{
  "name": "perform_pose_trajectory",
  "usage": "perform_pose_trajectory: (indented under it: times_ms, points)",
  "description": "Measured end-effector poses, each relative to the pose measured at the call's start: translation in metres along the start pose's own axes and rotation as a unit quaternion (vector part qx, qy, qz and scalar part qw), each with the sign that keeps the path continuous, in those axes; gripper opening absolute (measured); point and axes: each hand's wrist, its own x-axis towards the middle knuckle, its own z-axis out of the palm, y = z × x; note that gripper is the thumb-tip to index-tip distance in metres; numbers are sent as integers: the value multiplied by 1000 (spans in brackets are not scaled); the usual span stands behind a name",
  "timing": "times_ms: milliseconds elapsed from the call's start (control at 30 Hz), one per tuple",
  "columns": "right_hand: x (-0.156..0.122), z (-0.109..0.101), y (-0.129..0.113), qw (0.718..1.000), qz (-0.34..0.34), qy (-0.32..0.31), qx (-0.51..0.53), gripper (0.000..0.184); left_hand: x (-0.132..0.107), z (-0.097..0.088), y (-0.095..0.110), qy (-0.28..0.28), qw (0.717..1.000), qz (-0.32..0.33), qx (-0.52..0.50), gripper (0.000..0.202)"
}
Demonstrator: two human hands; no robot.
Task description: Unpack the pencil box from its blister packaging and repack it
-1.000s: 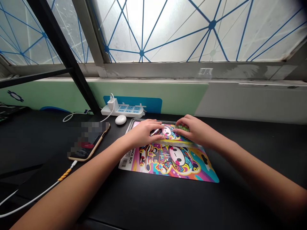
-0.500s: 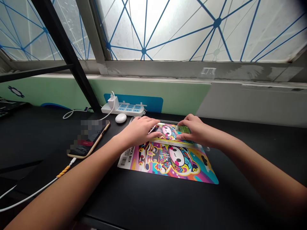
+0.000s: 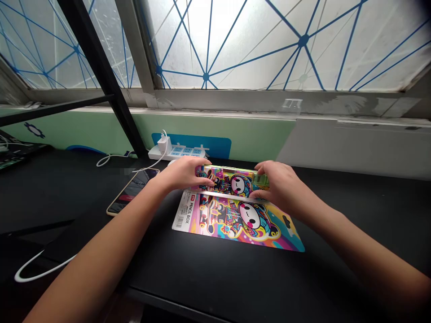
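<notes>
A colorful pencil box (image 3: 224,181) with a cartoon character on its lid lies flat across the back part of a printed backing card (image 3: 232,222). The card reads "PENCIL BOX" and has a barcode at its left end. At the box's left end, my left hand (image 3: 188,172) is closed on it, thumb on the near side and fingers over the far edge. My right hand (image 3: 278,181) grips the right end the same way, beside a green clear part (image 3: 261,180). Both palms hide the ends of the box.
A phone (image 3: 129,193) lies to the left, partly behind my left forearm. Behind it stand a white power strip (image 3: 188,152) with a plugged-in charger (image 3: 164,144) and its cable. A black slanted post (image 3: 101,76) rises at the left, before the window.
My left hand has shifted left along the pencil box to its end, uncovering more of the printed lid. The clear plastic seen around the box earlier is now mostly out of sight.
</notes>
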Motion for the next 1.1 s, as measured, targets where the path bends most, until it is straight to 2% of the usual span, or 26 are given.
perform_pose_trajectory:
  times_ms: [67, 133, 267, 333, 400, 500, 600, 700, 800, 967, 1100]
  points:
    - [-5, -8, -9, 999, -21, 25, 18, 26, -3, -5, 4, 21, 1000, 22, -4, 46]
    - [-13, -22, -20, 996, -45, 71, 29, 19, -13, -12, 16, 72, 996, 56, 22, 38]
    - [-52, -51, -46, 983, -83, 166, 14, 42, -54, -21, 54, 222, 964, 138, 46, 30]
    - [-80, -55, -58, 977, -94, 192, -4, 50, -82, -12, 70, 249, 955, 152, 50, 30]
    - [-106, -51, -66, 975, -118, 190, -9, 52, -108, 8, 81, 263, 955, 129, 38, 36]
    - [-129, -38, -71, 975, -159, 152, -29, 44, -137, 41, 86, 243, 968, 70, -5, 40]
    - [-131, -28, -72, 976, -176, 128, -18, 34, -150, 57, 83, 175, 983, -4, -52, 42]
    - [-126, -24, -72, 981, -156, 115, 14, 30, -155, 53, 79, 106, 983, -110, -104, 58]
    - [-124, -24, -71, 989, -111, 79, 54, 25, -155, 47, 76, 53, 966, -193, -166, 67]
    - [-131, -25, -62, 992, 8, -14, 129, 48, -151, 47, 75, 32, 951, -230, -204, 79]
    - [-135, -27, -51, 981, 64, -35, 179, 55, -148, 48, 75, 40, 946, -238, -214, 89]
